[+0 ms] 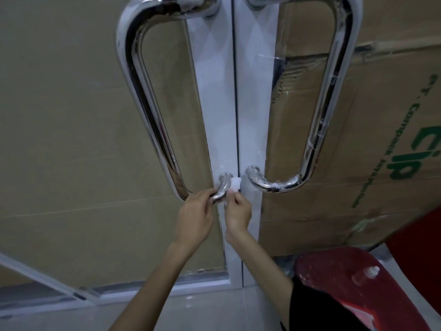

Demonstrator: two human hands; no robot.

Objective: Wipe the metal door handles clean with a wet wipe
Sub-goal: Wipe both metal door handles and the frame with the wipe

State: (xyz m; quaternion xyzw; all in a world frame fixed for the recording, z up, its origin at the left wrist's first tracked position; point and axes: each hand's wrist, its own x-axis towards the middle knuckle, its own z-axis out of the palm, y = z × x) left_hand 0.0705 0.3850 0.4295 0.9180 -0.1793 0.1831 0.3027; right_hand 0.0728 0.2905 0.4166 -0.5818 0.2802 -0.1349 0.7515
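Two tall chrome U-shaped handles hang on a white double door. The left handle [145, 96] curves down to its lower mount [225, 177]. My left hand [195, 211] grips the bottom bend of that handle. My right hand [237, 211] pinches a small folded white wet wipe [235, 183] and holds it against the right side of the lower mount. The right handle [331, 91] hangs untouched, with bits of clear film clinging to it.
Cardboard boxes [358, 130] with green print stand behind the right glass pane. A red plastic stool [346, 280] with white specks sits at the lower right, a small clear bottle [366, 273] lying on it. A pale tiled floor [191, 311] runs below the door.
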